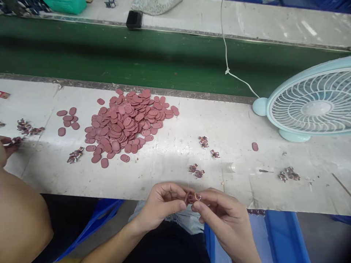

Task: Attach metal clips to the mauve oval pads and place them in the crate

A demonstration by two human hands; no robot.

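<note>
Just off the table's front edge, my left hand [164, 206] and my right hand [223, 215] meet fingertip to fingertip. Between them is a small reddish-brown figure [193, 198] with orange and white marks; a reddish-brown disc seems to be on its left side. Both hands pinch it with thumb and fingers. Beyond them, small similar figures [196, 171] lie on the white table [170, 166], with more figures [203, 141] farther back. A large pile of reddish oval discs [123, 122] spreads to the left.
A light blue fan [315, 106] stands at the right, its white cord crossing a green belt [164, 62]. A person's hand [8, 146] is at far left. A blue bin [285, 233] sits below the table edge. A single disc [255, 146] lies right.
</note>
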